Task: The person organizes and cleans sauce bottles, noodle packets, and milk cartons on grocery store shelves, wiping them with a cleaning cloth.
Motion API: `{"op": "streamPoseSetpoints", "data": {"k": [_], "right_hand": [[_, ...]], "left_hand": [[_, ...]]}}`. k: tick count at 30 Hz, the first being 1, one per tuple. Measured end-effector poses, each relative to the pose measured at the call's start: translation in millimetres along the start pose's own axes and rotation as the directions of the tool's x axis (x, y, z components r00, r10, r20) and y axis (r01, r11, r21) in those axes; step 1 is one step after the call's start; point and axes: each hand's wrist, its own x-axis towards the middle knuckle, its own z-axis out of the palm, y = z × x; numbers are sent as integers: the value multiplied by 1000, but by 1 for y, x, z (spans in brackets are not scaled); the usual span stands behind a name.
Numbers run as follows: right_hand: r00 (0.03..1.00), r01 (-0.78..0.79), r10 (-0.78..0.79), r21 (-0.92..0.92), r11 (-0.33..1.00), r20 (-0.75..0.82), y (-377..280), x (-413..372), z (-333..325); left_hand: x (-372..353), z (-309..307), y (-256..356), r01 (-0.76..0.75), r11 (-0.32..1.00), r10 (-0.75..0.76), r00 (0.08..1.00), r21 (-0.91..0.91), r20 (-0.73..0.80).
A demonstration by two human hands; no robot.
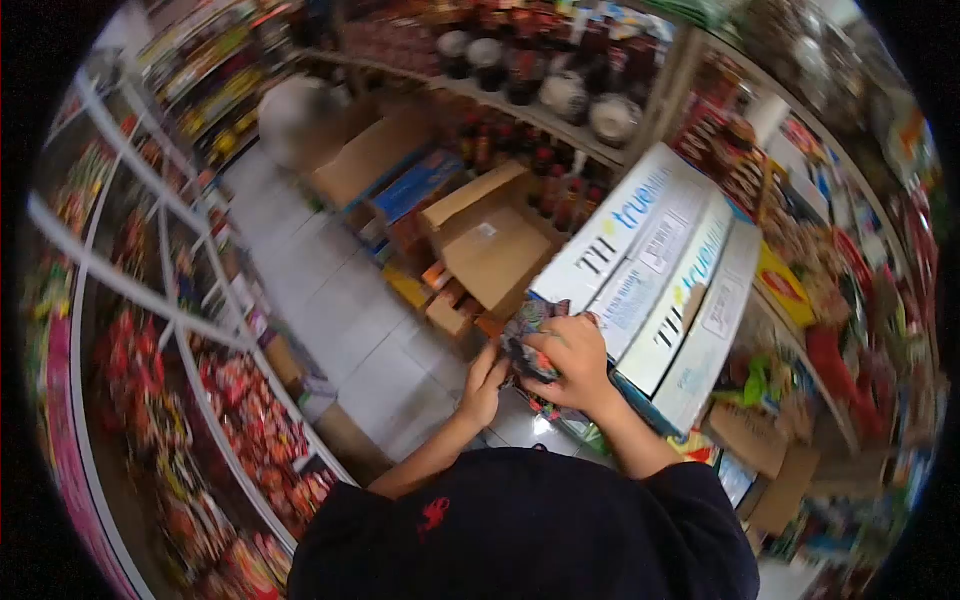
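A crumpled dark bundle [530, 340] with colourful patterning, cloth or soft plastic, is between my two hands in the middle of the view. My right hand [575, 362] is closed over its top and right side, fingers bent into the folds. Against its left edge, the fingers of my left hand [483, 388] are pressed close together, gripping that side. Part of the bundle hangs below my right hand. Just beyond, white TH true MILK cartons [650, 260] lie side by side, their near corner close to my right hand.
Cardboard boxes [490, 240] stand open on the tiled floor [350, 300] ahead. A metal-framed rack of packaged goods [250, 400] runs along the left. Shelves with bottles and jars [560, 95] line the back. Mixed packets and a torn carton [745, 440] crowd the right.
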Motion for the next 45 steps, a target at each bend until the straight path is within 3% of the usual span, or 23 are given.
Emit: {"op": "streamPoseSetpoints", "data": {"k": [1,3,5,7,8,9,11,13,16,17,19,22,25,27,28,29,31,33,35,39,41,43,45], "right_hand": [[999,38,-39,43,998,21,0,-1,7],[984,-13,42,165,986,-171,-5,-9,28],[994,-14,46,309,951,-97,-9,-22,56],[981,-196,182,362,911,71,-17,-31,78],[959,-276,223,390,878,177,-19,-33,83],[962,-259,202,390,883,182,-18,-31,91],[914,-390,302,384,837,271,-19,-28,109],[907,-400,304,378,835,291,-22,-12,126],[877,-407,250,359,840,409,-18,18,164],[883,-371,187,398,839,430,-21,34,176],[802,-355,94,344,870,589,-22,56,205],[876,-186,-35,405,895,481,-43,88,255],[861,-134,-136,477,868,490,-61,119,299],[835,-142,-148,468,872,530,-72,140,317],[836,-115,-174,475,872,520,-72,148,327],[837,-89,-196,480,873,511,-70,154,338],[837,-59,-225,490,870,499,-61,166,361],[787,-94,-205,442,892,582,-49,178,382],[765,-140,-201,462,876,612,-31,190,405],[631,-208,-153,356,911,761,4,228,457],[574,-323,-73,308,895,816,27,252,488],[523,-371,-57,287,883,850,47,279,523],[484,-610,-70,394,688,872,62,311,558]], "left_hand": [[-16,-2,0,212,962,-217,976,-174,-10],[-52,-6,-13,183,972,-198,975,-149,-96],[-69,-18,-11,166,980,-182,970,-112,-160],[-68,-31,4,382,923,-384,921,-47,-65],[-69,-43,2,464,886,-459,881,17,-115],[-66,-54,0,451,892,-447,885,8,-129],[-64,-76,-3,360,923,-326,920,140,-217],[-53,-99,2,403,906,-350,886,132,-303],[-33,-148,15,137,862,25,951,489,-310],[-31,-169,13,145,859,33,941,490,-337],[-27,-210,15,252,836,21,874,488,-486],[-36,-259,31,309,858,9,789,410,-614],[-56,-299,28,337,865,41,691,373,-721],[-64,-319,32,424,878,-58,553,221,-831],[-64,-329,24,289,930,60,491,228,-869],[-64,-338,26,293,927,66,483,233,-873],[-62,-357,31,280,939,81,380,199,-921],[-50,-375,30,326,934,30,329,144,-944],[-38,-402,11,250,966,-18,312,63,-950],[16,-451,-9,134,990,-7,320,38,-948],[47,-478,-11,249,963,7,356,102,-935],[84,-507,-7,202,977,-4,349,71,-937],[120,-538,3,374,916,6,350,146,-937]]}}
